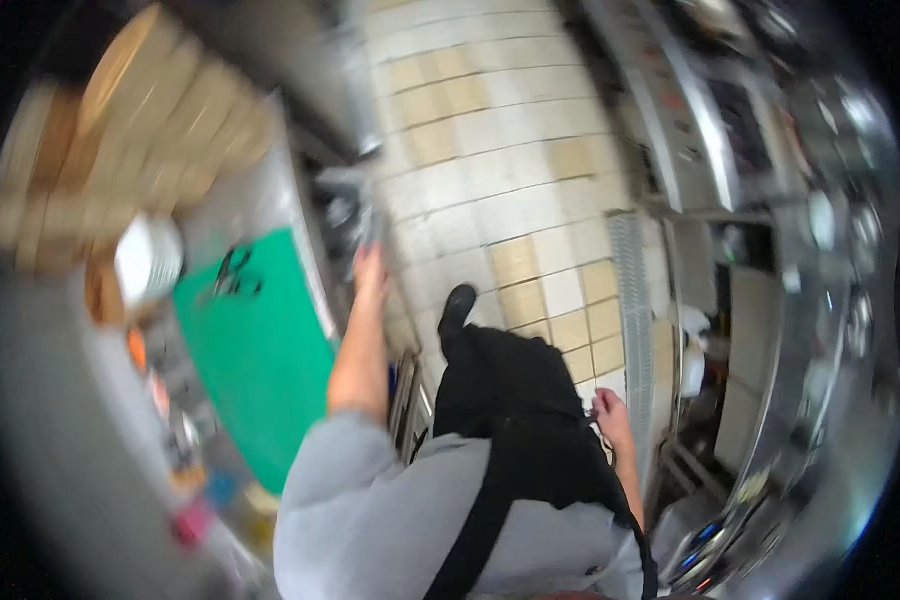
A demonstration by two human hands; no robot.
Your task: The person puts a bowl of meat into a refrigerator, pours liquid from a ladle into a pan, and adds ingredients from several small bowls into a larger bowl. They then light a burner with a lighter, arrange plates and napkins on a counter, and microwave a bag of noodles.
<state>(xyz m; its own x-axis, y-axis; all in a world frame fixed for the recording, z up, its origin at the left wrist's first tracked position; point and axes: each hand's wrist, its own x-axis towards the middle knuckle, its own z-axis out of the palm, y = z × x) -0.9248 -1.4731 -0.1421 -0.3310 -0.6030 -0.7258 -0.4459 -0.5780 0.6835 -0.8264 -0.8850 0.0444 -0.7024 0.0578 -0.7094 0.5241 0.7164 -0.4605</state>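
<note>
My left hand [370, 272] reaches forward to the grey edge of an open drawer [372, 215] beneath the counter, and its fingers appear closed on that edge, though blurred. Inside the drawer lie clear, shiny plastic-looking things [342, 207] that are too smeared to name. Low at my side, beside my black apron [555, 460], hangs my right hand [608, 408]. Its fingers are loosely bent, with nothing visible in them.
On the left counter are a green mat [245, 350], black scissors [235, 272], white stacked bowls [150, 258] and tall stacks of pale containers [170, 120]. Tiled floor [480, 200] runs ahead, with a metal drain grate [630, 300]. Steel kitchen equipment [710, 130] lines the right.
</note>
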